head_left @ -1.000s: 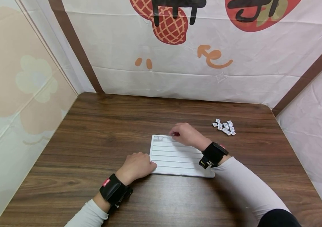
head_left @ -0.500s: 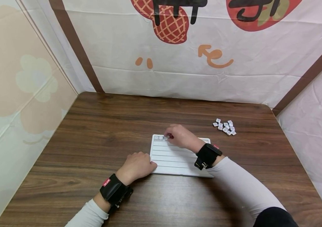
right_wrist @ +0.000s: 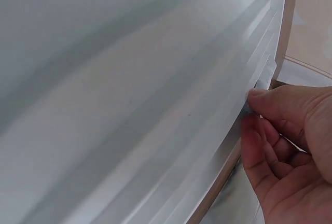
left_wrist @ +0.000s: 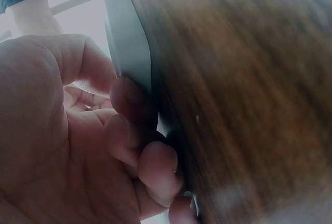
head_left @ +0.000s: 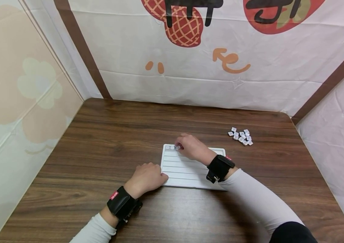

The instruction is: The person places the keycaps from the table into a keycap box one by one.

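Note:
A white board with ridged rows (head_left: 184, 168) lies on the table in the head view. My left hand (head_left: 146, 177) grips its near left corner, thumb on top; the left wrist view shows curled fingers (left_wrist: 158, 167) against the board's edge (left_wrist: 129, 42). Two small white tiles (head_left: 167, 147) sit side by side at the left end of the top row. Just right of them my right hand (head_left: 191, 146) pinches another small white tile (head_left: 177, 147) at that row. In the right wrist view, thumb and forefinger meet at the board's far edge, mostly hiding this tile.
Several loose white tiles with printed marks (head_left: 241, 136) lie in a cluster at the table's back right. The brown wooden table (head_left: 123, 125) is bounded by a printed cloth at the back (head_left: 123, 44) and cloth sides.
My right hand has moved left along the board's top row, bringing its tile beside the two seated ones, then nearly stopped. My left hand stays on the board's corner.

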A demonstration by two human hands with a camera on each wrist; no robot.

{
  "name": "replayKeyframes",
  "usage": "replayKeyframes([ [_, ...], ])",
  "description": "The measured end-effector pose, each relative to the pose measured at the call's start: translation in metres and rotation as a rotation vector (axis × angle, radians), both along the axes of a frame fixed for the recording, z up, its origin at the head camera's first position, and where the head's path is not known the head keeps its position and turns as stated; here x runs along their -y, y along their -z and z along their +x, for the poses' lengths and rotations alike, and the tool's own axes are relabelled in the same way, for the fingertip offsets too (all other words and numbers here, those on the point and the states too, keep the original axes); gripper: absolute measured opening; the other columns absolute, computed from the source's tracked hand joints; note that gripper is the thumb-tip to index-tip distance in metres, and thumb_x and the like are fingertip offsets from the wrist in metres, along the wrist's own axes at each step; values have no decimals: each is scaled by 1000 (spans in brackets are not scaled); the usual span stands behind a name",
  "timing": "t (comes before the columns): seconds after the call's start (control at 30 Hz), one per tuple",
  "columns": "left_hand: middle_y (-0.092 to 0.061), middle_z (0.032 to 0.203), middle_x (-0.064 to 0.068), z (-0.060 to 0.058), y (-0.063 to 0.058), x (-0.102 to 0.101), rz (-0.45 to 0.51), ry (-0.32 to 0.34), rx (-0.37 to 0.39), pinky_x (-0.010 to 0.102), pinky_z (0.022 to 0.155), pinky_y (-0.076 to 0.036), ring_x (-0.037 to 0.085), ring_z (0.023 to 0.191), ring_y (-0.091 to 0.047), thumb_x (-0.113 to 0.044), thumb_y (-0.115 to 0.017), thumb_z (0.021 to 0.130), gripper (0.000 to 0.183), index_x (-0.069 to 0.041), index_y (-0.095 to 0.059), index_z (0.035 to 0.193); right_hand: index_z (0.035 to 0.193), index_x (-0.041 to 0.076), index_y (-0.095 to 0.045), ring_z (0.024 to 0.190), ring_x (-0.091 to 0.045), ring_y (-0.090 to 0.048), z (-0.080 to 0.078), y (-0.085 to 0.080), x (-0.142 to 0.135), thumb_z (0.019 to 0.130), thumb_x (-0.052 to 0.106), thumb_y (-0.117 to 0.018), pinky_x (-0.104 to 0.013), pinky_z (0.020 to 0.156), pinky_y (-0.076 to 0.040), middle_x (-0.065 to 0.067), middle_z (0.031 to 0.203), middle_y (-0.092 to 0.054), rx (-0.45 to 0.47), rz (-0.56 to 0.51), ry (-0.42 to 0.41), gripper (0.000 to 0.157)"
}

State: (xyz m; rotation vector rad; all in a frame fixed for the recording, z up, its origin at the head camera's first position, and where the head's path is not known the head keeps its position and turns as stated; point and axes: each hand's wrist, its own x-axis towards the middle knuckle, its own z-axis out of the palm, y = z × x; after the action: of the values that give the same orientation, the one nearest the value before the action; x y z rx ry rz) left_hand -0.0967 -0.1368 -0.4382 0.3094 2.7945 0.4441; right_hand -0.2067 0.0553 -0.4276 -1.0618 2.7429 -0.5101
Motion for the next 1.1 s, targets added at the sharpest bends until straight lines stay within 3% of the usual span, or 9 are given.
replayKeyframes([
  [0.5,-49,59,-1,-1,0,0,4,-3,-9,44,61,-41,21,59,-49,-30,-58,87,38,-17,-48,53,105,5,-71,92,-17,-64,3,1,3,89,3,-72,-31,79,-52,-7,98,-66,6,-34,11,15],
  [0.83,-46,58,-2,0,1,0,7,1,-9,43,61,-40,20,58,-48,-30,-57,87,39,-17,-46,52,107,5,-71,83,-13,-58,3,0,0,89,7,-74,-27,73,-49,-5,99,-63,-2,-37,-6,18],
  [1.1,-51,58,0,0,0,0,6,1,-12,45,61,-41,21,59,-50,-30,-57,88,39,-16,-50,52,114,7,-70,90,-16,-63,2,-8,-10,91,12,-72,-33,79,-52,-6,109,-66,7,-38,2,23],
])
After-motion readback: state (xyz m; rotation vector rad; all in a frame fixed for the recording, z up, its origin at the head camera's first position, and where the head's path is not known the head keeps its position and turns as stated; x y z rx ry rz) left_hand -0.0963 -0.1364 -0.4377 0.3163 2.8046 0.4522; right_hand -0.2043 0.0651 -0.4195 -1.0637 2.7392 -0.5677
